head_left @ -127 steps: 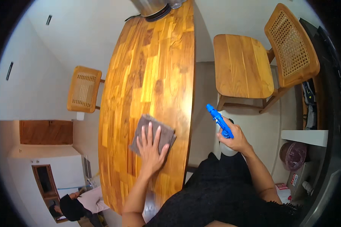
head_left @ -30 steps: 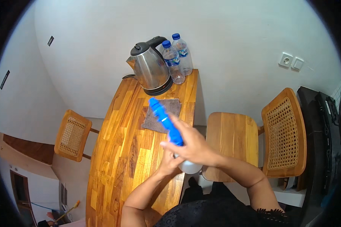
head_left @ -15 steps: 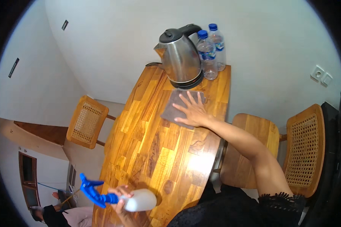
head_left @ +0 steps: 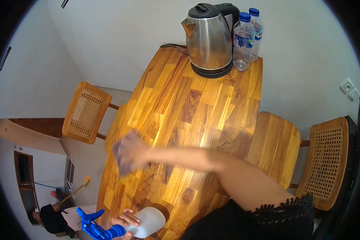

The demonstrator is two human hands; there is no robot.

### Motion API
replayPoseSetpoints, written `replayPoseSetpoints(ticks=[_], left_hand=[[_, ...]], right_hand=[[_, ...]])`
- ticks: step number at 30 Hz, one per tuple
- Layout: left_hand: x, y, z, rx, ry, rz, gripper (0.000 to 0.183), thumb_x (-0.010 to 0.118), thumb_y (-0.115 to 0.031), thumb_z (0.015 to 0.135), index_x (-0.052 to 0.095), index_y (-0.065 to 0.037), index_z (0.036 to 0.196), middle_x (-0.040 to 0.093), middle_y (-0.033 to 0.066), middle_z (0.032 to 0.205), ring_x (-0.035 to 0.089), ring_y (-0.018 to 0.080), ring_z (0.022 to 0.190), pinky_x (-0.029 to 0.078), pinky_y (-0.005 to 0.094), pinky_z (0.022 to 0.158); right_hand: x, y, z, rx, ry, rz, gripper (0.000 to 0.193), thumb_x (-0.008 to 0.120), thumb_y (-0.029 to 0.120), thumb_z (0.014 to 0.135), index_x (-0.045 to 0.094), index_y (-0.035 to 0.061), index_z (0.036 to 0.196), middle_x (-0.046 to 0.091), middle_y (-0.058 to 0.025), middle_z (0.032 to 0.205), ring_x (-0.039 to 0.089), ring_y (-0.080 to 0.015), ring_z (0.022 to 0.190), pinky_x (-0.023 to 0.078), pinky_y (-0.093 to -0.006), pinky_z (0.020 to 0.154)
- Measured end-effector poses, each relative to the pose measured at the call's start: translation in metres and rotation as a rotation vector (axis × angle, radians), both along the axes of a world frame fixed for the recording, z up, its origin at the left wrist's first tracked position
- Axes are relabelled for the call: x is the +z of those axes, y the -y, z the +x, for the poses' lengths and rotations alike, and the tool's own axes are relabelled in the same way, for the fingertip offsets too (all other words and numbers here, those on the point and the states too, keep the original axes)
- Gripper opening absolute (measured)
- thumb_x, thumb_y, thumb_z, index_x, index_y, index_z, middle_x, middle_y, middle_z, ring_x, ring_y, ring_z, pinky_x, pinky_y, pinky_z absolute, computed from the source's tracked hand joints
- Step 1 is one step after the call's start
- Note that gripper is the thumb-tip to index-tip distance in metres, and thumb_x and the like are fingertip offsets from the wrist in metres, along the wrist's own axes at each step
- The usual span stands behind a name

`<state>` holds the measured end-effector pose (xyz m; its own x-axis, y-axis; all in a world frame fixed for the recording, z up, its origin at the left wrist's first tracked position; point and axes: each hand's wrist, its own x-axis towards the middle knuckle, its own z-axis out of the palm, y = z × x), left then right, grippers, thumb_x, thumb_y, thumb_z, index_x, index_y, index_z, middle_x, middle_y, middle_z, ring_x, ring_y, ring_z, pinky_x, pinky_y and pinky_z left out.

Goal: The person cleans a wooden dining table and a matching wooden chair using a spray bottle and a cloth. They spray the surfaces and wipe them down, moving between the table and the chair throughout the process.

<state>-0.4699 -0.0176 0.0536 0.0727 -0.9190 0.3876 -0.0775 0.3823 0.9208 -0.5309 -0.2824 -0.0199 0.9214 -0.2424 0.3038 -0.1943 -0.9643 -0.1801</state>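
Note:
My right hand [head_left: 134, 154] reaches across the long wooden table [head_left: 200, 104] and presses a grey cloth [head_left: 122, 150] near the table's left edge; hand and cloth are blurred by motion. My left hand [head_left: 124, 221] is at the table's near end, low in the picture. It grips a spray bottle [head_left: 148, 222] with a white body and a blue trigger head [head_left: 94, 228], lying on its side with the head pointing left, past the table edge.
A steel kettle [head_left: 208, 40] and two water bottles [head_left: 243, 40] stand at the table's far end by the wall. Cane-backed chairs stand at the left [head_left: 86, 112] and right [head_left: 328, 160]. Another person [head_left: 54, 218] crouches on the floor at lower left.
The bottle passed from my right hand to my left. My right hand took over the cloth and slid it from near the kettle back along the table to the left edge.

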Motion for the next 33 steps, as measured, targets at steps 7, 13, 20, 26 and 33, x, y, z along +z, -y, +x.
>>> replayPoseSetpoints(ticks=[7,13,20,26,33], left_hand=[[0.009,-0.016,-0.010,0.164,-0.021,-0.066,0.031,0.058,-0.031,0.081,0.036,-0.010,0.087,0.045,0.0051,0.070,0.050,0.0170,0.069,0.027,0.0411,0.097],[0.014,0.029,-0.032,0.117,-0.048,-0.088,0.030,0.057,-0.031,0.081,0.036,-0.011,0.086,0.043,0.0046,0.072,0.048,0.0163,0.072,0.027,0.0410,0.097],[0.031,0.142,-0.131,-0.411,-0.123,-0.110,0.031,0.057,-0.032,0.081,0.033,-0.013,0.084,0.038,0.0026,0.073,0.042,0.0156,0.073,0.026,0.0418,0.097],[0.008,0.198,-0.257,-0.721,-0.104,-0.012,0.037,0.067,-0.036,0.076,0.039,-0.013,0.084,0.047,0.0029,0.074,0.048,0.0168,0.077,0.034,0.0406,0.090],[-0.041,0.221,-0.388,-0.943,-0.124,0.215,0.029,0.071,-0.019,0.076,0.046,-0.007,0.087,0.051,0.0081,0.084,0.051,0.0216,0.090,0.038,0.0397,0.093]], right_hand=[[-0.017,0.131,-0.171,-0.576,0.128,-0.122,0.050,0.055,0.053,0.077,0.050,0.0376,0.124,0.041,0.0011,0.135,0.032,-0.0286,0.122,0.017,-0.0639,0.097],[-0.042,-0.085,-0.204,0.022,0.235,0.232,0.047,0.066,0.047,0.067,0.060,0.0312,0.111,0.039,0.0015,0.138,0.019,-0.0313,0.134,0.007,-0.0648,0.103],[-0.029,-0.068,-0.390,-0.819,0.385,0.231,0.046,0.068,0.025,0.069,0.059,0.0218,0.114,0.047,-0.0037,0.133,0.035,-0.0276,0.128,0.031,-0.0505,0.099],[0.015,-0.154,-0.545,-1.462,0.597,0.061,0.048,0.064,0.011,0.068,0.058,0.0129,0.116,0.054,-0.0093,0.124,0.051,-0.0278,0.109,0.039,-0.0397,0.095],[0.077,-0.297,-0.637,-1.989,-0.134,-0.305,0.051,0.071,0.021,0.066,0.059,0.0236,0.116,0.042,-0.0056,0.135,0.040,-0.0340,0.116,0.042,-0.0451,0.087]])
